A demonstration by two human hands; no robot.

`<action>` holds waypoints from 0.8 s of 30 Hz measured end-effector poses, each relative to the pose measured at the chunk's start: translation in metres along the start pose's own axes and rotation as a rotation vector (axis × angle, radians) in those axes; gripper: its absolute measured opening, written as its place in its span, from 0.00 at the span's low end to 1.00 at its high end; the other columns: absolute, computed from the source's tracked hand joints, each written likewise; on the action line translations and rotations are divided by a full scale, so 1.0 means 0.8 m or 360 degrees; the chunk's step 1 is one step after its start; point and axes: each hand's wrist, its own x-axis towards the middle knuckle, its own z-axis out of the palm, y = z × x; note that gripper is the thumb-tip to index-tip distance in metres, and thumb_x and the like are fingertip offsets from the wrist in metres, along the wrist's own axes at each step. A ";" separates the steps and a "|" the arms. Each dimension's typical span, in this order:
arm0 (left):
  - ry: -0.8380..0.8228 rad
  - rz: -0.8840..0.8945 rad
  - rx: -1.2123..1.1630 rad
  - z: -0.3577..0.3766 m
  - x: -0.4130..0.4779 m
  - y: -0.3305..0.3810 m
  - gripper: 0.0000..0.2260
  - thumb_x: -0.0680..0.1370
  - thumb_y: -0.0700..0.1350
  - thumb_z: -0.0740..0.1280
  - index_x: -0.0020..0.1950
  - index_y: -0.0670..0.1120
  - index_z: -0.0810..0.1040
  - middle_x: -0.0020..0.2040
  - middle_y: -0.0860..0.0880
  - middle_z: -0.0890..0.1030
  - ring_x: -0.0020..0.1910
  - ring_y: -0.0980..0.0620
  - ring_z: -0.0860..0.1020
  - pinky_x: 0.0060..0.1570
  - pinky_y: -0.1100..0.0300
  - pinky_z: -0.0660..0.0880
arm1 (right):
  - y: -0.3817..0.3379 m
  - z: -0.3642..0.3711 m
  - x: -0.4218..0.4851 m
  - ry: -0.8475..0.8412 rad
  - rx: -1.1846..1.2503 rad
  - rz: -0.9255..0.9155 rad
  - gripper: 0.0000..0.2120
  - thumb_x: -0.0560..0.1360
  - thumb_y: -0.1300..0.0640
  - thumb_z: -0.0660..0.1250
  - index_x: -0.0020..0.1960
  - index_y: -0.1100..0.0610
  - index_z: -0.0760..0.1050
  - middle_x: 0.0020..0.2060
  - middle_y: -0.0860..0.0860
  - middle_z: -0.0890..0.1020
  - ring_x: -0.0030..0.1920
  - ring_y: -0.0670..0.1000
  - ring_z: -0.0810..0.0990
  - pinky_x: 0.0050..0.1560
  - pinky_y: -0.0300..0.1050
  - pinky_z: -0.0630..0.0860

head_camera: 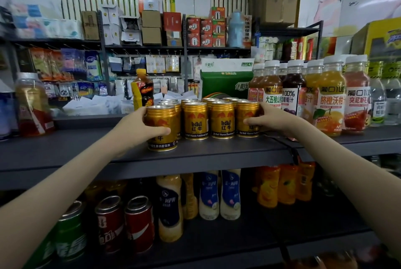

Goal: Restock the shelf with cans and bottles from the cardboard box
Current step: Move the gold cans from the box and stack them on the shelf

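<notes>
Several gold Red Bull cans (196,120) stand in rows on the dark top shelf (217,149). My left hand (138,126) grips the leftmost gold can (162,130), which stands nearer the shelf's front edge than the others. My right hand (271,118) grips the rightmost gold can (247,120) in the front row, thumb across its front. The cardboard box is out of view.
Juice bottles (329,97) crowd the shelf right of the cans. A tea bottle (33,104) stands at the left and a dark bottle (142,89) behind the cans. A green carton (225,84) sits behind. The lower shelf holds red cans (138,223), green cans and milky bottles (230,195).
</notes>
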 end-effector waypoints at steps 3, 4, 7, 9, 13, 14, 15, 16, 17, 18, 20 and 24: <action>0.0001 -0.0019 -0.0027 0.006 0.002 0.001 0.32 0.68 0.47 0.76 0.69 0.49 0.67 0.59 0.51 0.76 0.58 0.49 0.75 0.61 0.48 0.73 | 0.000 0.002 -0.001 0.0022 -0.0063 -0.0023 0.20 0.74 0.54 0.71 0.60 0.54 0.65 0.50 0.49 0.76 0.47 0.45 0.76 0.44 0.38 0.72; 0.0000 -0.0030 -0.0049 0.007 0.002 0.001 0.32 0.69 0.46 0.76 0.69 0.49 0.67 0.59 0.51 0.76 0.58 0.49 0.75 0.61 0.48 0.73 | 0.001 0.003 0.000 0.0042 -0.0090 -0.0024 0.22 0.74 0.54 0.71 0.62 0.54 0.64 0.52 0.50 0.76 0.49 0.47 0.76 0.47 0.40 0.72; 0.0045 -0.0063 -0.0052 0.010 0.003 0.002 0.33 0.69 0.46 0.76 0.70 0.48 0.66 0.60 0.50 0.76 0.59 0.49 0.75 0.61 0.49 0.73 | 0.005 0.005 0.001 0.0089 -0.0113 -0.0053 0.27 0.74 0.53 0.71 0.68 0.56 0.63 0.56 0.52 0.75 0.54 0.51 0.75 0.53 0.44 0.70; 0.0083 -0.0071 -0.0011 0.012 0.004 0.000 0.33 0.68 0.48 0.76 0.70 0.49 0.67 0.61 0.50 0.77 0.59 0.49 0.76 0.60 0.49 0.74 | 0.007 0.004 0.001 0.0080 -0.0096 -0.0061 0.28 0.74 0.52 0.71 0.68 0.56 0.62 0.57 0.52 0.75 0.56 0.51 0.75 0.54 0.44 0.70; 0.0147 -0.0086 0.0057 0.019 0.003 -0.002 0.35 0.69 0.51 0.76 0.72 0.50 0.64 0.63 0.50 0.76 0.59 0.50 0.76 0.58 0.53 0.74 | 0.012 0.002 0.007 0.0062 -0.0106 -0.0042 0.30 0.73 0.51 0.72 0.69 0.56 0.62 0.60 0.54 0.75 0.58 0.53 0.75 0.61 0.51 0.73; 0.0172 -0.0083 0.0069 0.021 0.001 -0.002 0.35 0.69 0.52 0.75 0.72 0.50 0.64 0.64 0.50 0.75 0.59 0.50 0.76 0.57 0.54 0.73 | 0.012 0.001 0.006 0.0061 -0.0073 -0.0047 0.32 0.73 0.52 0.72 0.70 0.57 0.61 0.61 0.54 0.74 0.58 0.53 0.75 0.62 0.50 0.72; 0.0200 -0.0080 0.0079 0.024 -0.001 -0.002 0.35 0.70 0.52 0.75 0.73 0.50 0.63 0.64 0.51 0.75 0.59 0.50 0.75 0.56 0.55 0.73 | 0.011 0.002 0.004 0.0068 -0.0010 -0.0049 0.34 0.73 0.53 0.72 0.72 0.57 0.59 0.62 0.54 0.73 0.58 0.52 0.74 0.61 0.49 0.72; 0.0229 -0.0075 0.0079 0.026 -0.003 -0.002 0.35 0.70 0.53 0.74 0.73 0.50 0.63 0.63 0.50 0.75 0.58 0.51 0.75 0.54 0.56 0.72 | 0.010 0.003 0.002 0.0097 0.0055 -0.0061 0.36 0.73 0.54 0.72 0.74 0.58 0.57 0.63 0.53 0.72 0.58 0.50 0.73 0.60 0.47 0.71; 0.0257 -0.0070 0.0080 0.029 -0.006 -0.002 0.35 0.70 0.53 0.74 0.73 0.50 0.62 0.64 0.50 0.75 0.58 0.51 0.75 0.53 0.57 0.72 | 0.008 0.005 -0.001 0.0164 0.0107 -0.0084 0.37 0.73 0.54 0.72 0.75 0.58 0.55 0.63 0.52 0.71 0.57 0.49 0.71 0.59 0.46 0.71; 0.0280 -0.0070 0.0081 0.030 -0.008 -0.003 0.35 0.70 0.54 0.74 0.73 0.50 0.63 0.64 0.50 0.75 0.58 0.51 0.75 0.53 0.57 0.72 | 0.006 0.008 -0.005 0.0257 0.0121 -0.0105 0.36 0.74 0.55 0.71 0.75 0.59 0.55 0.62 0.51 0.70 0.57 0.49 0.71 0.57 0.45 0.71; 0.0310 -0.0089 0.0075 0.032 -0.011 -0.002 0.36 0.69 0.55 0.75 0.72 0.48 0.63 0.65 0.49 0.75 0.59 0.50 0.75 0.54 0.57 0.72 | -0.002 0.016 -0.012 0.0510 -0.0041 -0.0187 0.33 0.74 0.57 0.70 0.73 0.61 0.58 0.62 0.54 0.72 0.58 0.51 0.72 0.56 0.46 0.71; 0.0345 -0.0059 0.0083 0.037 -0.019 0.009 0.36 0.70 0.55 0.75 0.71 0.46 0.63 0.66 0.47 0.74 0.61 0.48 0.74 0.56 0.56 0.72 | -0.036 0.044 -0.031 0.0841 -0.0342 -0.0353 0.32 0.76 0.57 0.65 0.74 0.65 0.55 0.69 0.61 0.66 0.69 0.58 0.65 0.67 0.50 0.64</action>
